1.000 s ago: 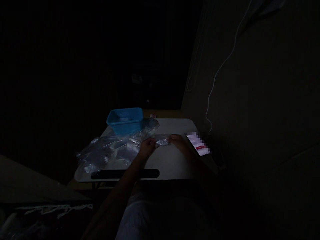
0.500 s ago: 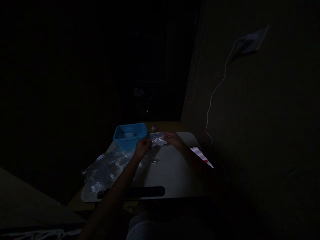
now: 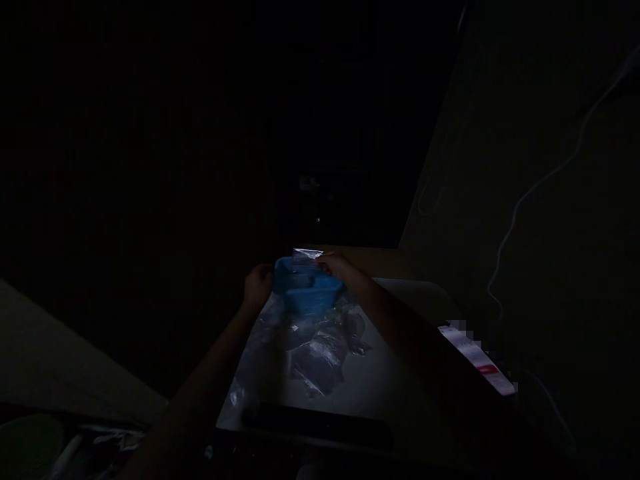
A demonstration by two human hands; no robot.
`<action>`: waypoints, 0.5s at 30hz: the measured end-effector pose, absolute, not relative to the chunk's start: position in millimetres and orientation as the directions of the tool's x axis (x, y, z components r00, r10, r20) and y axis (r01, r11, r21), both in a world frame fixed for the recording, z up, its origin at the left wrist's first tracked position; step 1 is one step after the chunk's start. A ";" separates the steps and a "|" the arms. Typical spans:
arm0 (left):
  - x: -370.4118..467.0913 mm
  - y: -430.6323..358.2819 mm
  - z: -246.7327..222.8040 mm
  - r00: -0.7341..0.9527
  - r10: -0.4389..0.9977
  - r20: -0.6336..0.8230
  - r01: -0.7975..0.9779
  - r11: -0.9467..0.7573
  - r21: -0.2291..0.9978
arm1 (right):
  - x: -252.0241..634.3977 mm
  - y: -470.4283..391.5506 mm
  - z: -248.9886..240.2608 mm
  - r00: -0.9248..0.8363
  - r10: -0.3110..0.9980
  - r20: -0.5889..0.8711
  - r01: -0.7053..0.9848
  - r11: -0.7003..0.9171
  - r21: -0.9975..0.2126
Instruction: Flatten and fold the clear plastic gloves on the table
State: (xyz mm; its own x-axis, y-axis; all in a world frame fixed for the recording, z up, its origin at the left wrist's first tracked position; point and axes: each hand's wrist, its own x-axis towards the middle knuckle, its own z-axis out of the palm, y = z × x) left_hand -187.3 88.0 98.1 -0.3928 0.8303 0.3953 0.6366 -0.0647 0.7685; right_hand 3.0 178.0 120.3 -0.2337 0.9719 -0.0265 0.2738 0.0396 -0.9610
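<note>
My right hand (image 3: 332, 264) pinches a small clear plastic packet (image 3: 306, 257) over the blue basket (image 3: 313, 301). At the basket's left side is my left hand (image 3: 259, 283), its fingers curled near the rim; the dark hides whether they grip it. Crumpled clear plastic bags (image 3: 323, 357) lie on the white table (image 3: 360, 390) in front of the basket. The scene is very dim.
A lit phone screen (image 3: 477, 360) lies at the table's right side. A white cable (image 3: 517, 207) hangs down the right wall. Along the table's near edge runs a dark bar (image 3: 320, 425). A pale surface (image 3: 65, 353) is at the lower left.
The packet has moved from above the table to over the basket, in my right hand. My left hand has left the packet for the basket's left side. The camera view has turned left.
</note>
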 end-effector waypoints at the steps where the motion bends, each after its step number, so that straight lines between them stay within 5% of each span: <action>1: -192.6 91.9 93.6 -0.401 0.839 0.368 0.612 -0.054 0.789 | -5.3 183.4 114.2 -0.227 0.971 -0.072 0.305 0.001 -0.952; 7: -205.1 112.9 69.3 -0.460 0.859 0.224 0.453 0.011 0.891 | -33.4 202.5 76.7 -0.182 0.946 -0.270 0.480 -0.154 -0.863; 15: -205.2 123.6 52.5 -0.482 0.861 0.163 0.385 0.041 0.922 | -42.2 212.7 57.1 -0.223 0.926 -0.304 0.585 -0.122 -0.802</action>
State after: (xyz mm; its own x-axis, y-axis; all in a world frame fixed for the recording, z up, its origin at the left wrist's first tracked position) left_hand -205.2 123.6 52.5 -0.4815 0.8612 0.1628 0.3850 0.0410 0.9220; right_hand -42.2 212.7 57.1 -0.2232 0.9263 -0.3037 0.5846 -0.1221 -0.8021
